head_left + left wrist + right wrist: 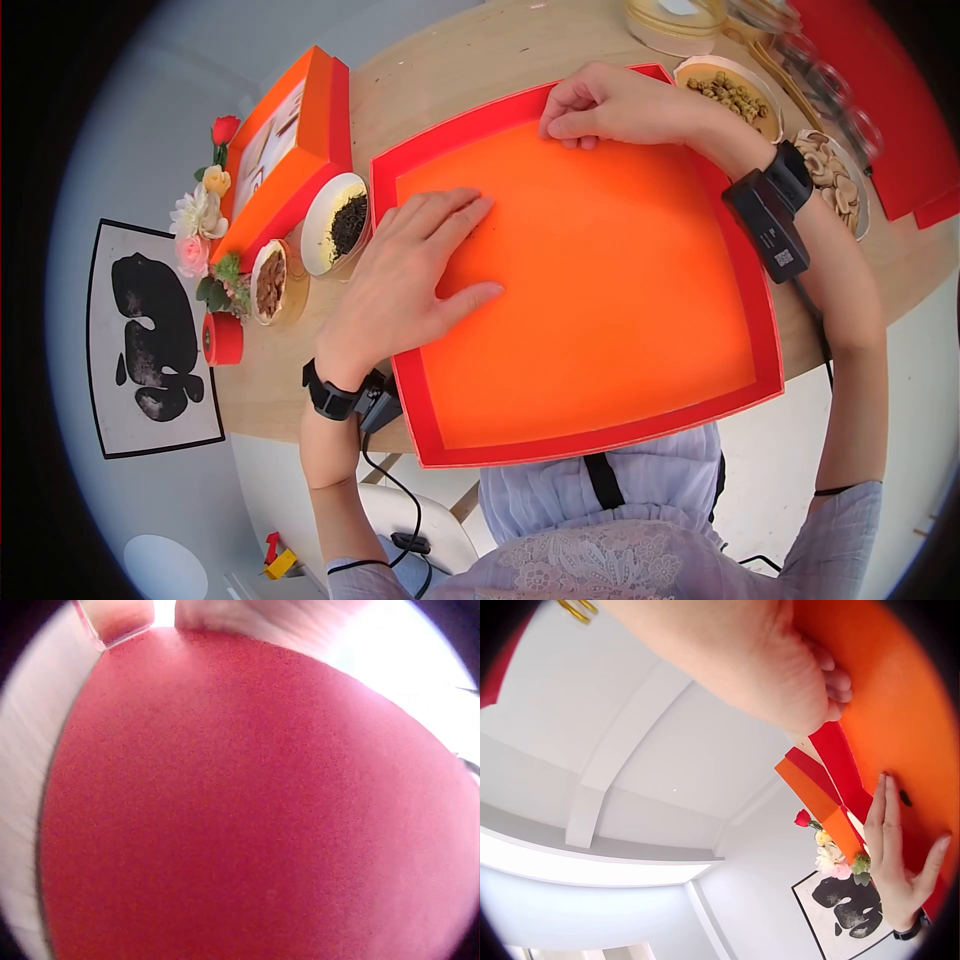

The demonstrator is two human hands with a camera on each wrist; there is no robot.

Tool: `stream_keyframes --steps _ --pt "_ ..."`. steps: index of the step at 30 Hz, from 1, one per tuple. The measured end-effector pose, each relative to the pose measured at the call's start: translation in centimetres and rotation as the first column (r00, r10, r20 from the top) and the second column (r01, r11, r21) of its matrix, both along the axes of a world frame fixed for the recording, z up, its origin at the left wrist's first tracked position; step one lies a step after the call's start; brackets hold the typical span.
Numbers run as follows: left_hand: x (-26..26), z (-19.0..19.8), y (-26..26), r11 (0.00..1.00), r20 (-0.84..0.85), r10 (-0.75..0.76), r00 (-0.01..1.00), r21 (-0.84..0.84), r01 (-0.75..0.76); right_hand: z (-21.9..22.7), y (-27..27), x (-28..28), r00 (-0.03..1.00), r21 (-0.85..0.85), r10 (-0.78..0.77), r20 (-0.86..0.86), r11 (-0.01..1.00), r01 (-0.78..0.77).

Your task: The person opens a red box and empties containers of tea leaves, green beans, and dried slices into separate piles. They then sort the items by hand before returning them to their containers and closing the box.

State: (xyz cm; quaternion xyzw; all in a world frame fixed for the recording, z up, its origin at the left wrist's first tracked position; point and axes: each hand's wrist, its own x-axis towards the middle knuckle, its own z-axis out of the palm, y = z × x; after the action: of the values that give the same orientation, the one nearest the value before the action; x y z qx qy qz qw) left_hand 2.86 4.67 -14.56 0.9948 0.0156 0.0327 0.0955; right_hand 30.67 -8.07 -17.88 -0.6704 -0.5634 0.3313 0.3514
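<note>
A large box part with a red rim [600,447] and an orange inside [600,300] lies in front of the person. Across its left rim reaches the left hand [410,265], fingers extended over the orange surface, thumb apart. The right hand [625,105] is at the far side, its fingers curled against the orange surface; nothing is visible in them. In the right wrist view, the right hand's [780,675] curled fingers touch the orange panel [900,712], and a dark speck [906,798] lies beside the left hand [892,862]. A red wall [225,795] fills the left wrist view below the left hand [277,619].
To the left stand a bowl of dark leaves [348,222], a bowl of brown pieces [270,283], flowers [198,212] and an orange box [315,150]. At right are bowls of round buds [728,98] and pale slices [835,180], beside glass jars [855,125].
</note>
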Motion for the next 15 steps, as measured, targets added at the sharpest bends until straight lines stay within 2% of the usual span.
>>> stream_keyframes --steps 6,8,9,11,15 --pt "0.03 0.3 0.16 0.999 -0.041 -0.017 0.999 -0.044 0.015 -0.02 0.04 -0.05 1.0 -0.001 -0.001 -0.011 1.0 0.001" --pt "0.25 0.89 -0.23 0.978 -0.119 0.068 0.991 -0.188 -0.09 -0.02 0.01 -0.01 1.0 -0.001 -0.003 -0.014 1.0 0.003" --pt "0.27 0.85 -0.29 0.978 -0.118 0.068 0.991 -0.188 -0.09 -0.07 0.04 0.01 1.0 0.0 0.002 -0.019 1.0 -0.002" --pt "0.21 0.68 -0.38 1.0 -0.004 -0.022 1.0 -0.008 0.022 -0.02 0.04 -0.03 1.0 0.002 0.007 -0.023 1.0 -0.007" --pt "-0.03 0.37 -0.16 0.992 0.007 -0.088 0.996 0.091 0.087 0.08 -0.04 -0.08 1.0 -0.009 -0.005 -0.028 1.0 0.005"
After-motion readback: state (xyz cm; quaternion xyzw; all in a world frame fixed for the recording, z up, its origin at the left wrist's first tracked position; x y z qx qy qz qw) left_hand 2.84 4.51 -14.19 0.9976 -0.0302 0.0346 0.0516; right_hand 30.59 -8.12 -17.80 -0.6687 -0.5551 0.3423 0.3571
